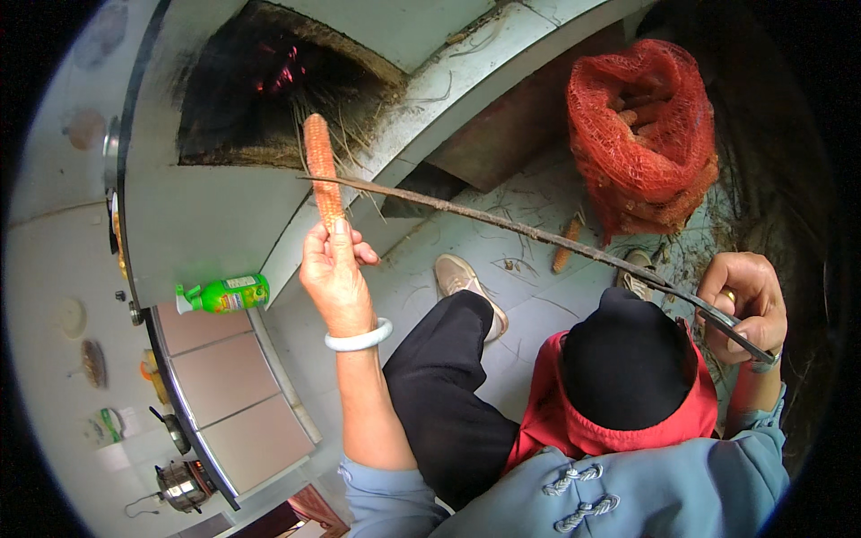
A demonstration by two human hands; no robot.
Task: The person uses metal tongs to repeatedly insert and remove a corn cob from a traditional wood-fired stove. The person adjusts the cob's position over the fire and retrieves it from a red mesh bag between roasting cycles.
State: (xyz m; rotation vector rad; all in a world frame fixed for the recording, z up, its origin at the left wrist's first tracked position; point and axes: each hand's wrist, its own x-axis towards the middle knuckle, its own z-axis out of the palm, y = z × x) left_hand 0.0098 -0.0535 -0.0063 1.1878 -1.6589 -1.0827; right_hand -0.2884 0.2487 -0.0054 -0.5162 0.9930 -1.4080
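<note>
A bare corn cob [317,148] stands upright from the fingers of my left hand [340,269], which grips its lower end before the stove opening [296,158]. Small flames [286,74] glow inside that opening, with thin dry stalks [346,134] poking out over its edge. My right hand [743,306] is closed around the near end of long metal fire tongs [511,225]. The tongs reach left across the view, and their far tip crosses the cob in the picture; whether they touch is unclear.
A red mesh sack [646,148] of corn cobs stands on the floor at the upper right. One loose cob [568,245] lies near it among scattered straw. A green spray bottle [232,294] is beside the stove wall. A pot [185,485] is on the counter at the lower left.
</note>
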